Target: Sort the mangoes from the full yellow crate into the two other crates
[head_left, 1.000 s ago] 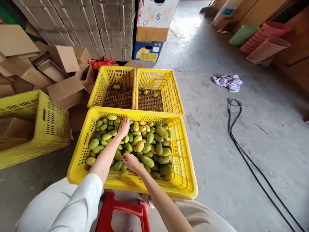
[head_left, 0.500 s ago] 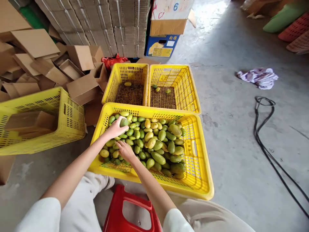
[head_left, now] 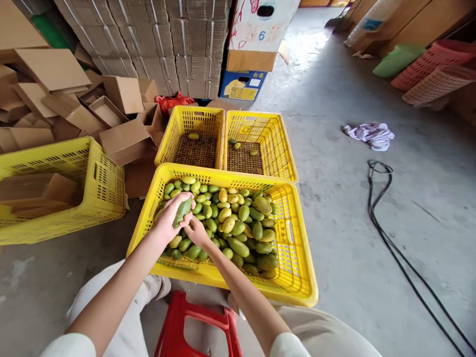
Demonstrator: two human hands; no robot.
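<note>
Above grey floor [head_left: 330, 213] and a slotted yellow crate [head_left: 306, 248], your left hand [head_left: 169, 214] clasps an oval green fruit [head_left: 182, 213]; whether your right hand [head_left: 198, 232] grips is unclear.

Soft, fairly bright daylight comes from the far end, where glare burns a white patch into the concrete floor [head_left: 334, 208]. The pink baskets [head_left: 435, 58] at upper right sit in dimmer shade. The oval fruits [head_left: 224, 214] look reasonably sharp; wide-angle distortion tilts the cardboard stack [head_left: 159, 47] and stretches the picture's edges.
</note>
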